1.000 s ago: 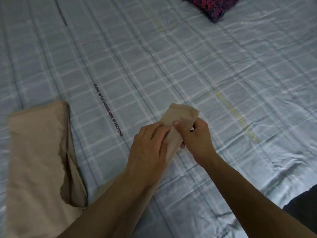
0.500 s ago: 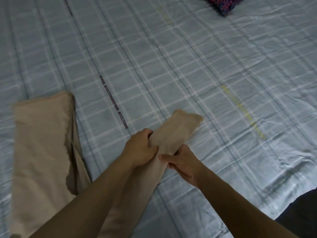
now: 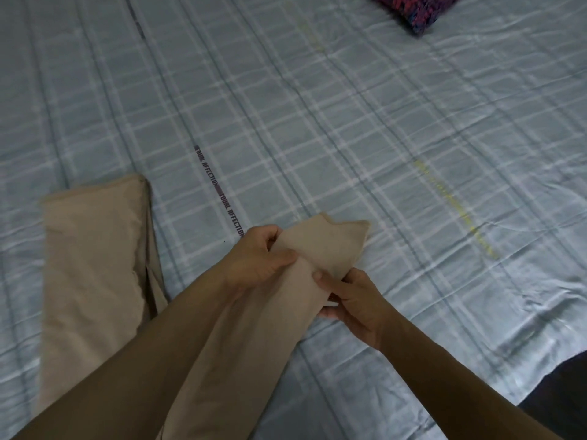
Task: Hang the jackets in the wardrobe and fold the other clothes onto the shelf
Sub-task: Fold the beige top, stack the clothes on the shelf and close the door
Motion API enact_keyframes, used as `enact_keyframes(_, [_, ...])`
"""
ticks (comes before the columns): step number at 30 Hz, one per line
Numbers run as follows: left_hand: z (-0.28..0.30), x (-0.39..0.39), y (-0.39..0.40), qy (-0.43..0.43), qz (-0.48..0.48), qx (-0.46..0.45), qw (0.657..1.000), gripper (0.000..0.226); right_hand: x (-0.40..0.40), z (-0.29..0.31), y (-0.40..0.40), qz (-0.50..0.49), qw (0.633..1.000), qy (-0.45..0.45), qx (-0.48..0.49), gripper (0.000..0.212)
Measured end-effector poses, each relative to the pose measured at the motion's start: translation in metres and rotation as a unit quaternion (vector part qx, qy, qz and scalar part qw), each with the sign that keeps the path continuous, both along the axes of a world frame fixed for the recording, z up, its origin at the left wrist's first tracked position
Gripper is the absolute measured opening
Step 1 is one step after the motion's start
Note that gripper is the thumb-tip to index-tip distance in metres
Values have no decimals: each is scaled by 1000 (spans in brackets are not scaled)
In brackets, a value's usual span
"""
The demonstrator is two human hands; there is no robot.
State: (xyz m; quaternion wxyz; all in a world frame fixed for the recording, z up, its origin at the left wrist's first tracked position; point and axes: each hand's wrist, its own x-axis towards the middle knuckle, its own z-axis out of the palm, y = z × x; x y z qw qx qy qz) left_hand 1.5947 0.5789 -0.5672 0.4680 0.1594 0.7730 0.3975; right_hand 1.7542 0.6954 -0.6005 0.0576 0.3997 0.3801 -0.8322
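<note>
A beige garment lies on the bed, likely trousers with two long legs. One leg (image 3: 95, 265) lies flat at the left. The other leg (image 3: 263, 315) runs up the middle, and both hands hold it near its end. My left hand (image 3: 259, 258) grips its left edge, with the thumb on top of the cloth. My right hand (image 3: 349, 300) pinches the right edge, thumb on top and fingers underneath. The end of the leg (image 3: 333, 239) rests on the sheet just past my hands. My forearms hide the lower part of the garment.
The bed is covered by a light blue checked sheet (image 3: 349, 122) with a printed line of text. A dark red and purple patterned cushion or cloth (image 3: 416, 11) lies at the far top right. A dark area (image 3: 565, 395) shows past the bed's edge at the bottom right.
Both hands slid back from the leg's end toward me, leaving more of the end free. My left hand went from lying on the cloth to gripping its edge.
</note>
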Motion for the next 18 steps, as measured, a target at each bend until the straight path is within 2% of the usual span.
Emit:
enact_keyframes(2, [6,-2,-1,-2,14,31,999,11,-1,3,0,-27,998,15,-58,49])
enact_keyframes(4, [11,-4,-1,7,24,40,999,11,-5,6,0,-38,996,32,-72,52])
enact_keyframes(8, [16,-9,-3,46,50,30,997,7,-14,9,4,-72,997,20,-7,55])
enact_keyframes(12, [18,-11,-6,66,75,24,995,6,-16,11,14,-110,993,26,36,48])
enact_keyframes(15, [23,-10,-2,86,67,33,994,11,-21,19,20,-90,993,56,44,46])
enact_keyframes(18, [22,-8,4,134,50,7,990,25,-33,24,24,-56,996,15,72,44])
